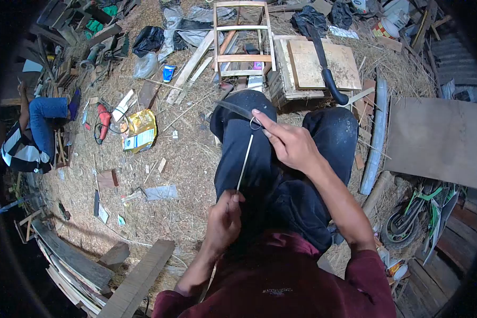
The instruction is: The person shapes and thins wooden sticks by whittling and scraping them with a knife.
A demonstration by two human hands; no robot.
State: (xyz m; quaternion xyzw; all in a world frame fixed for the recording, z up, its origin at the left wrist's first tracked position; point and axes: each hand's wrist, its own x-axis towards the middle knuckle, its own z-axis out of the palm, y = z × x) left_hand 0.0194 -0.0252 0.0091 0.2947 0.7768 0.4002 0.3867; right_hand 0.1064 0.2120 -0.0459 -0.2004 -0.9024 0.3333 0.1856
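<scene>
My left hand point(225, 218) is closed around a thin pale stick point(245, 161), which slants up over my dark trousers. The stick's upper end stops a little below my right hand point(290, 142). In that right hand is a narrow dark blade point(234, 108) pointing to the upper left, and my index finger lies along it. A small ring point(255, 123) shows at its near end by the fingers; the rest of the handle is hidden in my grip. Blade and stick appear apart.
Ahead stands a wooden frame point(243, 58), beside a board-topped stack point(323, 66) with a sheathed long knife point(326, 63) on it. A red power tool point(104, 121) and yellow bag point(141, 130) lie left, near another person's blue-clad leg point(46, 119). Planks point(138, 281) jut in lower left.
</scene>
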